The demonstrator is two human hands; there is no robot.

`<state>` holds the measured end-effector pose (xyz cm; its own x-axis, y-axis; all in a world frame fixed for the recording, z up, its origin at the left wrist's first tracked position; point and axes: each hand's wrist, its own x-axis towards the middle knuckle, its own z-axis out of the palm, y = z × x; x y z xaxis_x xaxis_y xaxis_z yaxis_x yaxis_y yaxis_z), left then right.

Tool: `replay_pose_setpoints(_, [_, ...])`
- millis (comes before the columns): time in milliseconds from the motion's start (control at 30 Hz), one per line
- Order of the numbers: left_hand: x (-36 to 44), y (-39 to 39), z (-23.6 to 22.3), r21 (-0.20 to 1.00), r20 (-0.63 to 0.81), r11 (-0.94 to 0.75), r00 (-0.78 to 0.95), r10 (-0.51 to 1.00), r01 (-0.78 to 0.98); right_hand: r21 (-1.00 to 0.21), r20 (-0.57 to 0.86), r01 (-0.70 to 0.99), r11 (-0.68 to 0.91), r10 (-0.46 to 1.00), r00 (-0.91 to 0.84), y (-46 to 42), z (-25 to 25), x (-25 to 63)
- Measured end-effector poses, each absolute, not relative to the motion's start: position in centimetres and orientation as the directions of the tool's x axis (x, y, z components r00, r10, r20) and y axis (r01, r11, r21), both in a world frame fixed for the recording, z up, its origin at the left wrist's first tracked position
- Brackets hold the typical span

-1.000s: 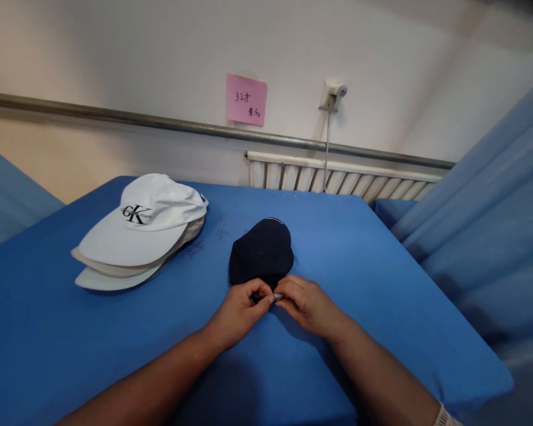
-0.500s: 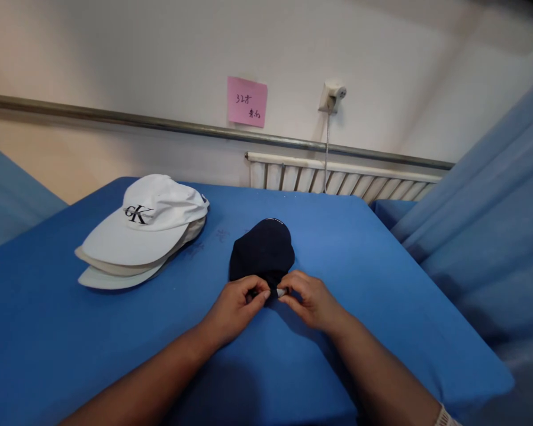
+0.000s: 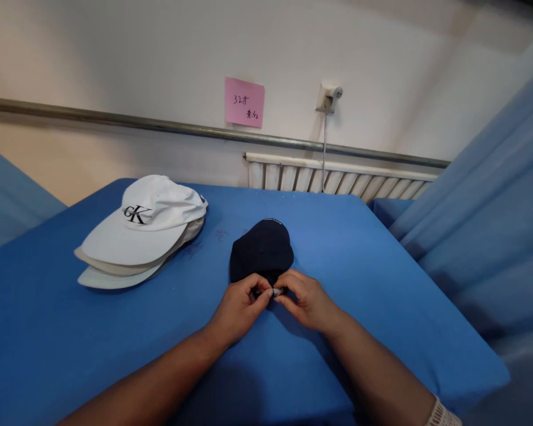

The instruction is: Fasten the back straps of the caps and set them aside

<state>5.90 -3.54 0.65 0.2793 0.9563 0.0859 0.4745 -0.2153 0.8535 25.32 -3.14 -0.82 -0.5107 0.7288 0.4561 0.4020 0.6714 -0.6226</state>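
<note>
A dark navy cap [image 3: 262, 251] lies on the blue-covered table with its rear edge towards me. My left hand [image 3: 244, 305] is closed in a pinch at that edge, gripping the cap's back strap between thumb and forefinger. Close against it, my right hand [image 3: 306, 300] pinches the other side of the strap. A small pale grey piece [image 3: 278, 291] shows between the fingertips; its exact kind is too small to tell. The fingers partly hide the strap.
On the left of the table [image 3: 359, 355] sits a stack of light caps, a white cap [image 3: 155, 204] on top. Behind are a radiator [image 3: 302, 174], a metal pipe [image 3: 182, 126], a pink note [image 3: 244, 102] and a plugged socket [image 3: 327, 98]. A blue curtain [image 3: 493, 236] hangs at right.
My fingertips have come closer together at the strap, the right hand shifting slightly left. The small pale piece now reaches the left fingertips. The cap has barely moved.
</note>
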Motion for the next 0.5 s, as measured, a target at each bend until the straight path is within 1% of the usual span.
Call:
replay_pose_setpoints(200, [5.5,-3.5,0.4,0.858,0.099,-0.227,0.284,0.954,0.461,-0.639,0.447,0.412,0.649,0.750,-0.488,-3.0,-0.8,25.4])
replay_pose_setpoints(367, [4.6,-3.1,0.7,0.772,0.107,-0.308,0.364,0.925,0.557,-0.648,0.480,0.409,0.642,0.762,-0.436,-2.6,-0.4,26.2])
replay_pose_setpoints(500, [4.4,-2.9,0.8,0.737,0.148,-0.361,0.386,0.911,0.571,-0.657,0.478,0.395,0.643,0.759,-0.441,-2.5,-0.3,26.4])
